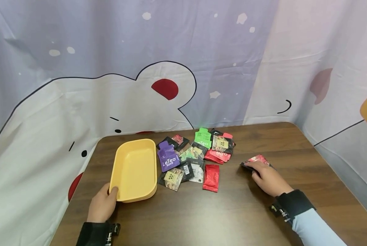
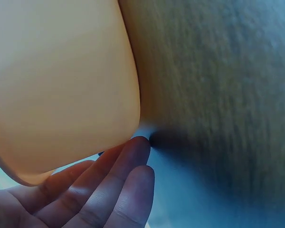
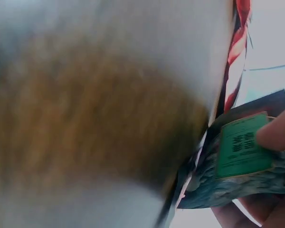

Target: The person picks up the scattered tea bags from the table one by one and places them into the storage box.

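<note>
Smooth rounded plastic tray (image 1: 134, 171), glossy crinkled sachets (image 1: 191, 159)

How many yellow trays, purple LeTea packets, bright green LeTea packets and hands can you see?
Yellow tray: 1
Purple LeTea packet: 1
Bright green LeTea packet: 1
Hands: 2, the left hand gripping the yellow tray, the right hand pinching a green-labelled packet
Total: 5
</note>
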Demonstrator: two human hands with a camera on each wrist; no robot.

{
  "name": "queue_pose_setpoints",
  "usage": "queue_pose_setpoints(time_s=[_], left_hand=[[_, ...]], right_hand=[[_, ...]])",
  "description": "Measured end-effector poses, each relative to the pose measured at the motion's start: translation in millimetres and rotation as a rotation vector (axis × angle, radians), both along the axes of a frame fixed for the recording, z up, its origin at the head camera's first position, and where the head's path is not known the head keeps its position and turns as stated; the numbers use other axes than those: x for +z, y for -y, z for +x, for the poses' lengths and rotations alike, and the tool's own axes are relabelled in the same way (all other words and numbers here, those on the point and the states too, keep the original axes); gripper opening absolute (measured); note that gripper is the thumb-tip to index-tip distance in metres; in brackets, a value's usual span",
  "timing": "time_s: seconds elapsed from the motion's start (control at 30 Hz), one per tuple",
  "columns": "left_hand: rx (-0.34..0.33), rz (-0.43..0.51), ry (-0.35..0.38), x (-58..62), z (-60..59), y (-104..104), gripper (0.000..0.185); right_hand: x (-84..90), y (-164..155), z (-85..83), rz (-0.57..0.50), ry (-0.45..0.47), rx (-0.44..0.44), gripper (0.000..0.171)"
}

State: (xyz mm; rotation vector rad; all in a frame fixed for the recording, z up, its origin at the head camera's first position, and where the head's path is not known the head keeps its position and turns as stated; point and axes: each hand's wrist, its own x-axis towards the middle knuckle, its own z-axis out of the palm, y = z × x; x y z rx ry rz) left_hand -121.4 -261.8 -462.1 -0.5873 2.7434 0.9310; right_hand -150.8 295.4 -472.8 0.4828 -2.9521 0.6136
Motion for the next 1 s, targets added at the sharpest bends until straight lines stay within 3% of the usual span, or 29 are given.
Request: queue_pose_setpoints(time_s=[0.23,0.57,1.0], left_hand=[[0.059,0.067,0.004,0.5,2.4,-4.5,0.070],[0.026,0.081,-0.002,-1.6,5.1,-1.2,0.071],[0.018,0.101,-0.018,-2.0,6.5,-2.3,0.069]], right_hand=[[3.6,-4.3,-1.2,-0.022,-0.041,-0.049,0.038],[2.4,-4.6,-4.7,-0.120,-0.084,-0.070,0.033],[5.8,20.0,-17.4,-0.161,-0.100,-0.053,0.033]])
